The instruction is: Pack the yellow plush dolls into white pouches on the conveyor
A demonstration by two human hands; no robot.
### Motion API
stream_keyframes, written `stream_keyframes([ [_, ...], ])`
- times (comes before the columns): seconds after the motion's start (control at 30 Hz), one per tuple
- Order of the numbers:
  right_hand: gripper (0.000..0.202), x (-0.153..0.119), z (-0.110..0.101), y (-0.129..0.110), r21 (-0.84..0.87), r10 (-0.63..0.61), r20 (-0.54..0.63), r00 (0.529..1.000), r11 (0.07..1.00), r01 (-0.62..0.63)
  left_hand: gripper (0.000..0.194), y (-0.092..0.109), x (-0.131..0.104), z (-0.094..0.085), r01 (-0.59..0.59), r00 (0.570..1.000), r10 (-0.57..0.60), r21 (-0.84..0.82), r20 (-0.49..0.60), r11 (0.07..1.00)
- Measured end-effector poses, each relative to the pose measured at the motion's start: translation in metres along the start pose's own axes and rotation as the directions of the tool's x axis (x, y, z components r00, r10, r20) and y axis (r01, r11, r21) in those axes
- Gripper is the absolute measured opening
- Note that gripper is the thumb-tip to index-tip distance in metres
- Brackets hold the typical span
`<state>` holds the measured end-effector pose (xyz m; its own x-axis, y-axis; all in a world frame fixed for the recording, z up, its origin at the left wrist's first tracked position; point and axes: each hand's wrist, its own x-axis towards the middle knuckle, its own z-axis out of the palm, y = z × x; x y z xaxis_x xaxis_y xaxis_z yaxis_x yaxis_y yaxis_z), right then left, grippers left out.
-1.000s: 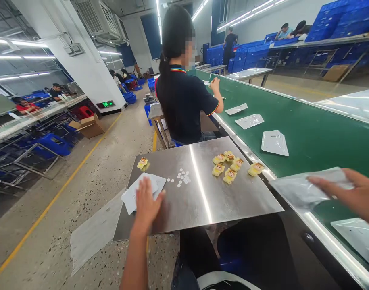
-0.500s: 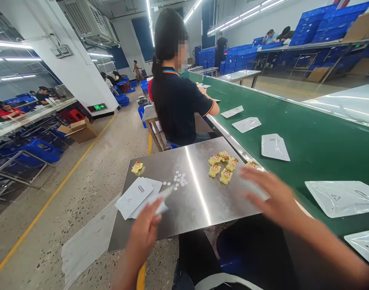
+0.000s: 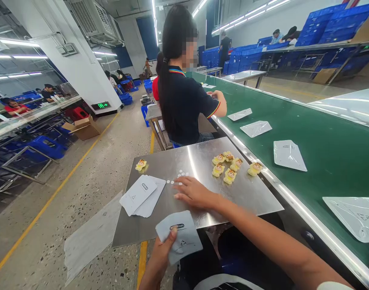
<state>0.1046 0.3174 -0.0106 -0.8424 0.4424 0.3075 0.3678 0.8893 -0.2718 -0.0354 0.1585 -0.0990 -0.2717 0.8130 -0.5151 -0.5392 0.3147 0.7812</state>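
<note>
My left hand (image 3: 163, 250) grips a white printed pouch (image 3: 184, 237) over the table's front edge, thumb on top. On the metal table (image 3: 247, 197), my right hand (image 3: 196, 192) reaches over small white discs (image 3: 182, 172), its fingers apart; the fingertips cover some of them. To the left, a fanned stack of white pouches (image 3: 140, 193) lies near the edge. Several yellow figures (image 3: 218, 169) with brown tops sit together at the right, one figure (image 3: 255, 168) stands apart near the conveyor, and another figure (image 3: 140, 164) is at the far left corner.
A green conveyor belt (image 3: 317, 129) runs along the right, carrying several white pouches (image 3: 289, 155). A person in a dark shirt (image 3: 184, 104) sits just beyond the table. A translucent sheet (image 3: 93, 237) lies on the floor at left, and an open cardboard box (image 3: 85, 128) stands farther back.
My right hand has moved left from the figures to the discs. My left hand has come down and right, with the pouch now in clear view. Pouches on the belt have shifted nearer.
</note>
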Motion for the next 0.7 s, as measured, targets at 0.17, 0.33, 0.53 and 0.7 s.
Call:
stream_keyframes([
  [0.17, 0.072, -0.011, 0.035, 0.011, -0.199, 0.005, 0.032, 0.999, 0.980, 0.002, 0.041, 0.005, -0.006, -0.014, -0.026, 0.992, -0.002, -0.220, -0.129, 0.975],
  [0.33, 0.066, -0.093, 0.040, -0.001, -0.167, -0.117, 0.046, 0.992, 0.978, 0.123, 0.036, 0.018, -0.008, -0.010, -0.135, 0.973, 0.090, -0.208, -0.213, 0.969],
  [0.53, 0.028, -0.143, 0.051, 0.009, -0.029, -0.160, -0.351, 0.923, 0.987, 0.160, 0.036, 0.018, 0.001, 0.030, -0.273, 0.961, 0.275, 0.049, -0.043, 0.961],
  [0.7, 0.014, -0.130, -0.009, -0.012, 0.394, 0.310, -0.525, 0.793, 0.914, -0.097, 0.033, 0.005, -0.002, 0.071, -0.423, 0.901, 0.324, 0.419, 0.287, 0.804],
])
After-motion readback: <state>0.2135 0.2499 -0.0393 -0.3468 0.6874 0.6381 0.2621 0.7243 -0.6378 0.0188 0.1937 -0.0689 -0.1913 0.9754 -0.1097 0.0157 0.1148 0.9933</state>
